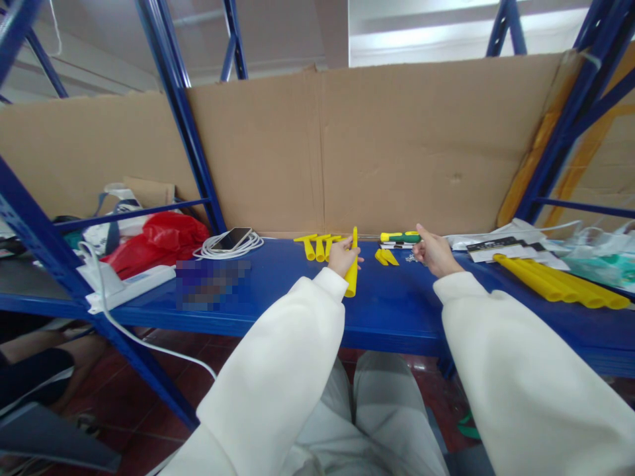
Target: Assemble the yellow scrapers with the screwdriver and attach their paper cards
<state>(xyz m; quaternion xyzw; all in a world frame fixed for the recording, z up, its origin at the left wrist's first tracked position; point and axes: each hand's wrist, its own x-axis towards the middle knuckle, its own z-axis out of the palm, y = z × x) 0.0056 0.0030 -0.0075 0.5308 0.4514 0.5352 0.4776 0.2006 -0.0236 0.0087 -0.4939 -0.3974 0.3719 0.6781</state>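
Observation:
My left hand (pixel 343 256) is wrapped round a yellow plastic tube (pixel 352 281), whose narrow tip points up and away and whose round open end faces me. Just left of it, several yellow T-shaped pieces (pixel 319 248) stand in a row. My right hand (pixel 432 252) is beside the handle of a green and yellow screwdriver (pixel 401 237), with its fingers curled in; anything between the fingertips is too small to make out. Small silvery pieces, perhaps screws (pixel 411 258), lie near these fingers. Two short yellow pointed pieces (pixel 386 257) rest between my hands.
Several long yellow tubes (pixel 560 281) lie at the right by black and white cards (pixel 510 248). On the left are a phone (pixel 232 239) on a coiled white cable, a power strip (pixel 131 285) and a red bag (pixel 159 241). Cardboard (pixel 397 145) walls the back of the blue shelf.

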